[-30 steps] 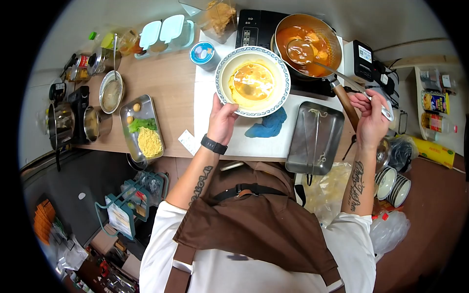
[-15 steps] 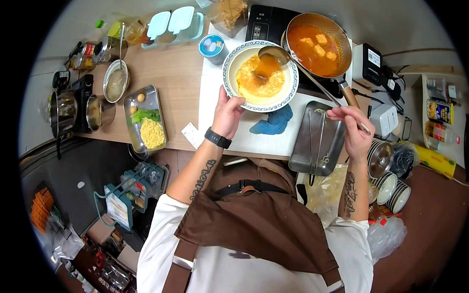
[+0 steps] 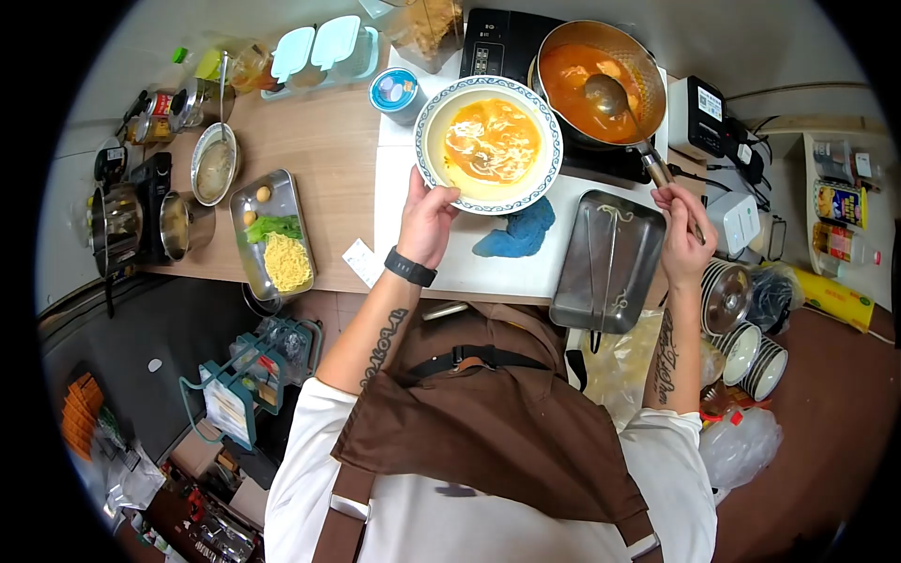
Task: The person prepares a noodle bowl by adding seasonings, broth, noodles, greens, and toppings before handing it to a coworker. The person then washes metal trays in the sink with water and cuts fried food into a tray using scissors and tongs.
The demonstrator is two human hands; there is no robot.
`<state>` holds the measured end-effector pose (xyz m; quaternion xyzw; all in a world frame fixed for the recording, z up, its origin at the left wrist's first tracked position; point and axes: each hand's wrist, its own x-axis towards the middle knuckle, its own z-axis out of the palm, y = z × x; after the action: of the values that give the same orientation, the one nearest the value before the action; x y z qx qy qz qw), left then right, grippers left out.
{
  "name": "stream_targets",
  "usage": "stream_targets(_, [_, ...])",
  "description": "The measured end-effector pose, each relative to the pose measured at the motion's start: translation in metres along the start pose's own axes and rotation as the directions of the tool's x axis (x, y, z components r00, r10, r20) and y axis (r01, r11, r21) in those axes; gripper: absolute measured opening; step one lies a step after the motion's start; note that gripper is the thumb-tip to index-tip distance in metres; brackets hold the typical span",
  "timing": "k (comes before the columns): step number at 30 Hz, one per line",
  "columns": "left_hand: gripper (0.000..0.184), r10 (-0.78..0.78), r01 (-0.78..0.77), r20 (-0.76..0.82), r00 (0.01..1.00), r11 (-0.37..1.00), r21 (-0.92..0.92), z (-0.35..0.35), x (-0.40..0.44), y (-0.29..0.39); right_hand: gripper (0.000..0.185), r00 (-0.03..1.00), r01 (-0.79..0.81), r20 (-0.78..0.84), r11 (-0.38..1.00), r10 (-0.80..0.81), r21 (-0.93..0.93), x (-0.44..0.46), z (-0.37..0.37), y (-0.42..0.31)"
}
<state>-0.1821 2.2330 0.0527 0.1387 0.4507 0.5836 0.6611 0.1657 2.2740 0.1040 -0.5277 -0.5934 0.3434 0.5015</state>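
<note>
From my end of the feed, the desk (image 3: 328, 141) is the biggest thing, with the black cooker (image 3: 483, 47) toward its back right corner. On the cooker sits the pan (image 3: 649, 75), holding red-orange broth and chunks of food. The metal tray (image 3: 574, 253) lies right of centre, reaching over the desk's front edge, with a thin metal utensil (image 3: 603, 272) and a few pale strands inside. I have the bowl (image 3: 547, 150) above the middle of the desk, its orange-yellow liquid streaked with pale foam; my left hand (image 3: 427, 220) grips its near rim, thumb on top. The smaller tray (image 3: 246, 263) lies at the front edge, left of centre, carrying noodles (image 3: 286, 263), greens (image 3: 274, 227) and two round brown items. My right hand (image 3: 683, 225) is closed around the handle of the ladle (image 3: 605, 96), whose head is over the pan's broth; I can't tell whether that hand also touches the pan handle. The blue cloth (image 3: 519, 232) lies between bowl and front edge, the blue-lidded tub (image 3: 394, 91) just left of the bowl, and the paper slip (image 3: 363, 263) by the front edge.
</note>
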Motion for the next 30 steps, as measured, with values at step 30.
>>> stream_targets(30, [0.055, 0.003, -0.003, 0.018, 1.0, 1.0, -0.002, 0.0, 0.0, -0.004, 0.025, 0.981, -0.184, 0.123, 0.905, 0.147, 0.384, 0.008, 0.004, -0.053])
